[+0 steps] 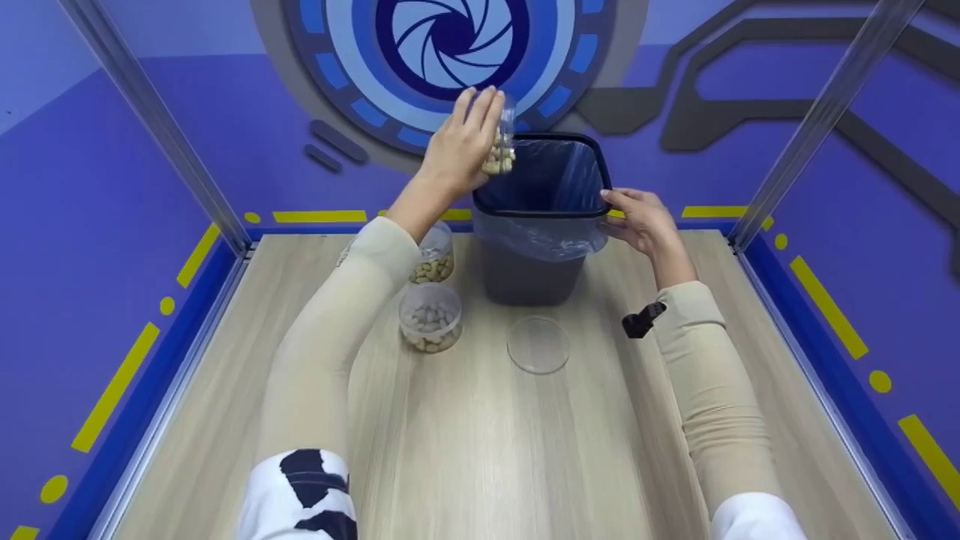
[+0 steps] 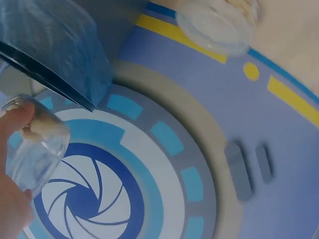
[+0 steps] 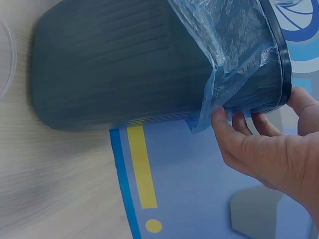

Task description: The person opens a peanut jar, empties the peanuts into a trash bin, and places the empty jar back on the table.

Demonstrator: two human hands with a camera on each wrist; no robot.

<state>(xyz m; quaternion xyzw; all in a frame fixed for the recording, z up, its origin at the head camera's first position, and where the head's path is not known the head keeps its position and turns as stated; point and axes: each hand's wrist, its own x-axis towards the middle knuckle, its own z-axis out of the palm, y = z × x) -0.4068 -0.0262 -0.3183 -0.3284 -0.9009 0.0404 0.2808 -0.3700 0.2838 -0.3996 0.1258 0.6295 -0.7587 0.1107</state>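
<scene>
A clear plastic jar (image 1: 507, 154) of pale nuts, tilted on its side, is in my left hand (image 1: 459, 150), above the left rim of the trash bin (image 1: 532, 274). In the left wrist view the nuts (image 2: 42, 127) lie against the jar's wall, and the fingers wrap round it. My right hand (image 1: 643, 221) holds the bin at its right rim. In the right wrist view the thumb is at the black rim (image 3: 285, 64) and the fingers touch the side and the liner (image 3: 239, 55). The bin stands upright.
Two more clear jars with nuts stand left of the bin: a front jar (image 1: 430, 319) and a back jar (image 1: 435, 259) partly behind my left arm. A round clear lid (image 1: 538, 345) lies before the bin on the wooden table (image 1: 487, 450). Blue-purple walls (image 1: 187, 135) enclose the table.
</scene>
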